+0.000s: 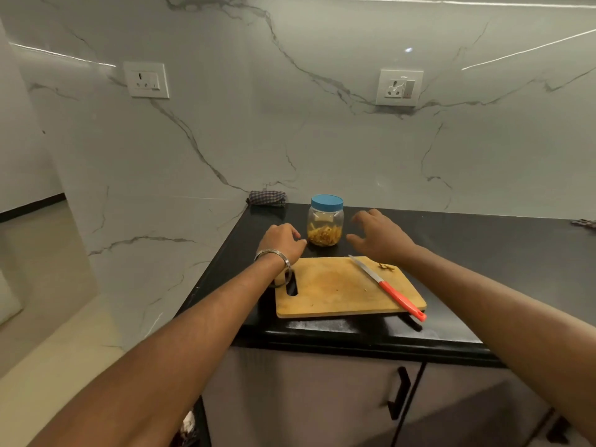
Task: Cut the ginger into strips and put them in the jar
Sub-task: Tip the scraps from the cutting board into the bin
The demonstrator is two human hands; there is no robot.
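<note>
From my head camera, the jar stood on the black desk just behind the cutting board, blue lid on, ginger strips piled in its bottom. My left hand sat loosely curled beside it, holding nothing; my right hand was spread open on the other side, also empty and not touching it. I judged the main risk was the knife: its red handle overhung the board's corner near the desk edge, so my right forearm could knock it off. A small ginger scrap left on the board could be forgotten.
</note>
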